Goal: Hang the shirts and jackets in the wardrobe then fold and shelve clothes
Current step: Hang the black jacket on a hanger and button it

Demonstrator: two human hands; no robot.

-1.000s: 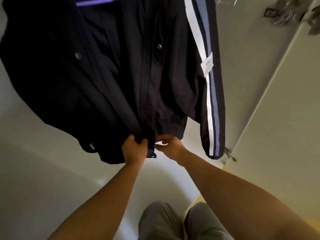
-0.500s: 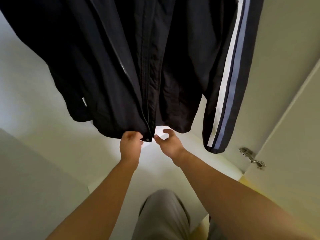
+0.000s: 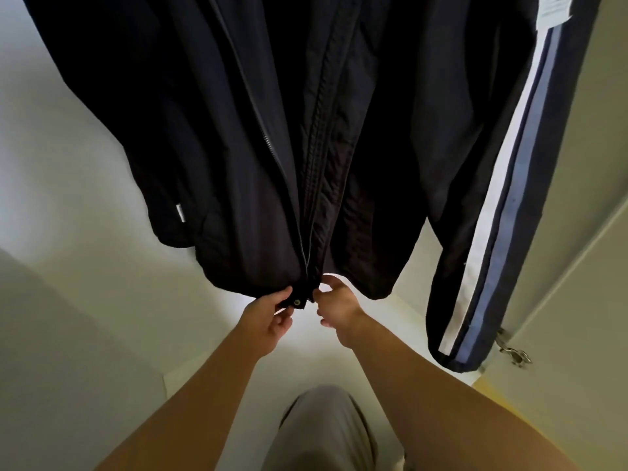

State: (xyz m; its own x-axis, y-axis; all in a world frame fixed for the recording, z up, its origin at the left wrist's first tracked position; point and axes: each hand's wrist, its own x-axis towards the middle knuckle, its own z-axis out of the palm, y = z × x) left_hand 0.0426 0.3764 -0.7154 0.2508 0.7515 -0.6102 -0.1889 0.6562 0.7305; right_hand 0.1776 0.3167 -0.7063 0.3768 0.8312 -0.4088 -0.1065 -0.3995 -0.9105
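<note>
As a dark jacket (image 3: 238,130) hung high inside a pale wardrobe, a person reached up with both bare arms to the foot of its zip (image 3: 307,260). The left hand (image 3: 268,321) pinched the hem of the panel on the person's left between thumb and curled fingers, just beside a metal snap button (image 3: 297,302) at the corner. The right hand (image 3: 339,311) was raised on the other side of the zip's lower end, fingers curled and fingertips touching the edge of the opposite panel. Whether it actually gripped the cloth could not be told. The two hands were near each other but apart.

The jacket's body filled the upper part of the view, and a small white tag (image 3: 181,212) showed on its left side. To the right, a striped sleeve (image 3: 492,215) with white and blue bands hung lower than the hem, with a white label (image 3: 554,8) at the top of the stripes. A metal hinge (image 3: 513,351) sat on the wardrobe door (image 3: 577,300) just beside the cuff. The person's grey trousers (image 3: 323,430) showed below, between the forearms.
</note>
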